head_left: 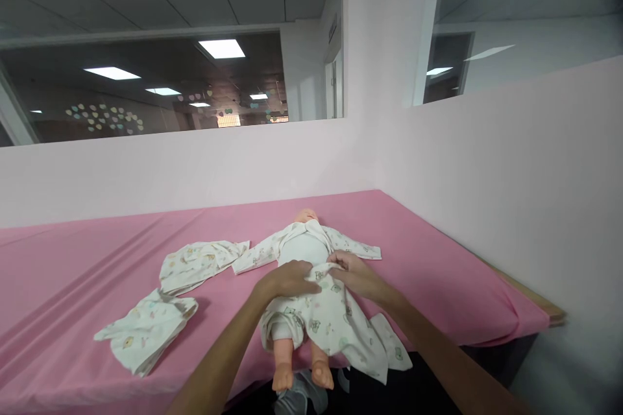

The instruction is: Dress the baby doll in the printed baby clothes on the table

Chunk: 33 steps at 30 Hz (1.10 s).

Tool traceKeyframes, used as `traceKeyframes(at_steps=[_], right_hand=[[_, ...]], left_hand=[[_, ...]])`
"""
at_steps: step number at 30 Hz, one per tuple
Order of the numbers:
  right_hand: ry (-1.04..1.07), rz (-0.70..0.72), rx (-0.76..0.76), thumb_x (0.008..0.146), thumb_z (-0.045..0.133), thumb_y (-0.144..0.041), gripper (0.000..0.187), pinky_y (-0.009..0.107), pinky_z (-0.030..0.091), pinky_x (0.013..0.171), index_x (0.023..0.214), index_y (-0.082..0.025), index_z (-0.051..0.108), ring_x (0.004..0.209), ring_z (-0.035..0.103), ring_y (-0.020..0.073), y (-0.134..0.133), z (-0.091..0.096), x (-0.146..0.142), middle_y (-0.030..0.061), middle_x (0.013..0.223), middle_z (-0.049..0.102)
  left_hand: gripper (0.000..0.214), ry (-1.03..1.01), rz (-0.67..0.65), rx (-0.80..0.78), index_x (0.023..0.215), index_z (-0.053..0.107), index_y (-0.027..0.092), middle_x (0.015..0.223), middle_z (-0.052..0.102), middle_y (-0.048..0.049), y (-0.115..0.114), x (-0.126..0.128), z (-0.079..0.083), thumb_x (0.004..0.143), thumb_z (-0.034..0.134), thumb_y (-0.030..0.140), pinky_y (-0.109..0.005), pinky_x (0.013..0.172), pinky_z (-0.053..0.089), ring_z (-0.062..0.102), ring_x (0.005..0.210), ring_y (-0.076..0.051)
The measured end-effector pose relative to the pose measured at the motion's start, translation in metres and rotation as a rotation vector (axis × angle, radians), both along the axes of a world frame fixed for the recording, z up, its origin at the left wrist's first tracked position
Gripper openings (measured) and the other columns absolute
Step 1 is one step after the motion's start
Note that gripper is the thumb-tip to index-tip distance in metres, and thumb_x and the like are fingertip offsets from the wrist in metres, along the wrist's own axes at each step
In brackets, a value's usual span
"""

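Observation:
A baby doll [305, 251] lies on its back, its feet at the table's front edge. White printed sleeves stretch out to either side, and its pale belly shows between the open flaps of its baby top [257, 255]. My left hand [287, 279] rests on the printed cloth at the doll's waist, thumb and fingers apart. Opposite it, my right hand [354, 275] is closed, pinching the edge of a loose printed garment part [335, 314]. That cloth drapes over the doll's leg and down to the right. Both bare feet stick out below; the fingertips of my right hand are partly hidden.
Two more printed baby garments, one crumpled [199, 262] and one bunched [148, 331], lie to the left on the pink sheet [97, 259]. White walls with windows stand behind and to the right. A wooden table edge [540, 305] shows at right; grey shoes [302, 395] are below.

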State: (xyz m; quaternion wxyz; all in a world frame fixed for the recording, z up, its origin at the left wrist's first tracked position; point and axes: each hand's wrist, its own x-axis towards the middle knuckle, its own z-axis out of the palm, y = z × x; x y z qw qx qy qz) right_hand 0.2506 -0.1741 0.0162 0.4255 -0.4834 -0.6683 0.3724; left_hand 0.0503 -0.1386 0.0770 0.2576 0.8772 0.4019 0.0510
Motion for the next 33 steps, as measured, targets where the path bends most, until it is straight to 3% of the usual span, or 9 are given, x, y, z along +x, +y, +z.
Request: traceKeyframes(at_steps=[2,7,12,14,17,21,26,31,33], right_hand=[[0.056,0.063,0.036,0.083,0.056,-0.029,0.01,0.027,0.042,0.072,0.089,-0.021,0.058,0.081,0.055,0.0149,-0.002,0.009,0.001,-0.0008,0.087,0.059],[0.217,0.374,-0.177,0.082,0.065,-0.041,0.028,0.026,0.042,0.073,0.098,-0.02,0.054,0.084,0.054,0.0146,-0.01,0.027,0.001,-0.0007,0.09,0.059],[0.33,0.292,-0.191,0.08,0.067,-0.048,0.034,0.024,0.037,0.066,0.09,-0.018,0.055,0.071,0.05,0.0116,0.002,0.033,-0.007,-0.0022,0.079,0.055],[0.391,0.291,-0.182,0.075,0.073,-0.041,0.034,0.024,0.036,0.066,0.09,-0.017,0.056,0.069,0.049,0.0105,0.012,0.032,-0.01,-0.0031,0.077,0.055],[0.45,0.34,-0.184,0.07,0.075,-0.032,0.032,0.024,0.037,0.067,0.093,-0.018,0.057,0.068,0.05,0.0104,0.024,0.032,-0.013,-0.0033,0.077,0.055],[0.474,0.41,-0.15,0.07,0.072,-0.027,0.027,0.025,0.038,0.067,0.091,-0.018,0.058,0.068,0.051,0.0106,0.02,0.044,-0.018,-0.0019,0.08,0.057],[0.374,0.443,-0.088,0.078,0.07,-0.035,0.025,0.026,0.038,0.072,0.092,-0.017,0.06,0.073,0.051,0.011,0.002,0.06,-0.023,-0.0012,0.08,0.058],[0.098,0.398,-0.157,0.085,0.059,-0.052,0.034,0.025,0.036,0.061,0.083,-0.018,0.058,0.064,0.046,0.0106,-0.001,0.056,-0.018,-0.0032,0.071,0.049],[0.026,0.368,-0.1,0.085,0.06,-0.051,0.035,0.024,0.031,0.055,0.076,-0.018,0.056,0.058,0.039,0.009,0.0,0.057,-0.018,-0.005,0.066,0.042]], left_hand=[[0.019,-0.129,-0.003,-0.034,0.079,0.055,0.019,0.081,0.059,0.0,-0.002,-0.004,0.002,0.075,0.058,0.037,-0.026,0.063,0.037,0.053,0.073,-0.017],[0.012,-0.442,0.087,-0.076,0.088,0.051,0.019,0.077,0.053,0.0034,-0.017,-0.009,0.002,0.08,0.048,0.028,-0.024,0.061,0.037,0.047,0.068,-0.013],[0.009,-0.421,0.269,0.223,0.086,0.047,0.02,0.071,0.048,0.0045,-0.035,-0.015,-0.005,0.083,0.049,0.029,-0.025,0.062,0.033,0.044,0.067,-0.013],[0.026,-0.384,0.306,0.05,0.102,0.049,0.021,0.07,0.048,0.0058,-0.041,-0.022,0.001,0.08,0.057,0.034,-0.024,0.06,0.034,0.044,0.064,-0.013],[0.053,-0.439,0.214,-0.399,0.117,0.051,0.02,0.081,0.057,0.0019,-0.043,-0.032,0.014,0.073,0.07,0.044,-0.023,0.062,0.04,0.054,0.073,-0.014],[0.042,-0.623,0.173,-0.654,0.088,0.061,0.014,0.074,0.058,-0.0015,-0.034,-0.033,0.017,0.076,0.066,0.054,-0.024,0.06,0.04,0.053,0.067,-0.012],[0.033,-0.754,0.172,-0.693,0.075,0.055,0.015,0.065,0.052,0.0022,-0.02,-0.029,0.01,0.069,0.077,0.039,-0.022,0.055,0.035,0.045,0.057,-0.008],[0.032,-0.717,0.153,-0.515,0.07,0.047,0.017,0.061,0.043,0.0069,-0.022,-0.04,0.025,0.069,0.076,0.03,-0.02,0.053,0.027,0.037,0.055,-0.006],[0.029,-0.68,0.13,-0.522,0.069,0.049,0.017,0.061,0.041,0.0072,-0.023,-0.044,0.03,0.07,0.075,0.03,-0.019,0.053,0.026,0.035,0.055,-0.006]])
